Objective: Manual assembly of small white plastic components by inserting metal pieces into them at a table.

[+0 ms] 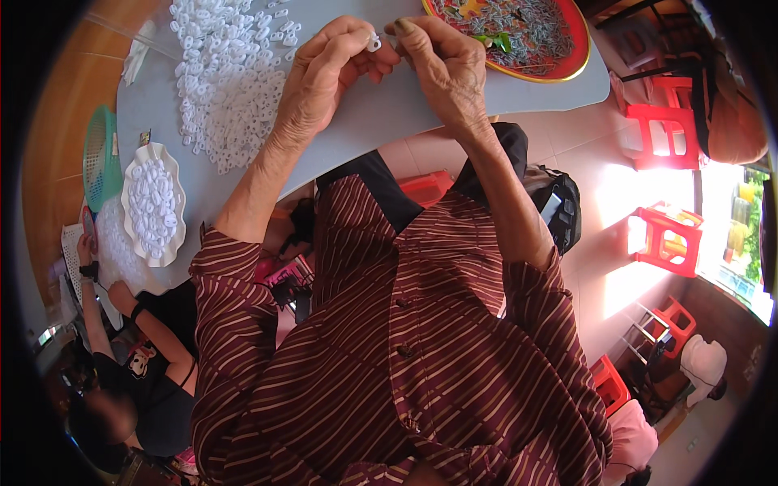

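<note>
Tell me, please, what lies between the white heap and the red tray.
In the head view, the left hand, holding a white piece, and part of the right hand show above the grey table.

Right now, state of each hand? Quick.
Left hand: closed, holding a small white plastic piece in a fingertip grip.
Right hand: closed, thumb against fingers; can't tell if it holds anything.

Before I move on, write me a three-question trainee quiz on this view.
1. Which hand pinches the small white piece?
2. True or false: the round red tray lies to the right of the loose white pile.
3. Fill in: the basket near the wavy-edged white dish is ____.

Key: 1. The left hand. 2. True. 3. Green.
</note>
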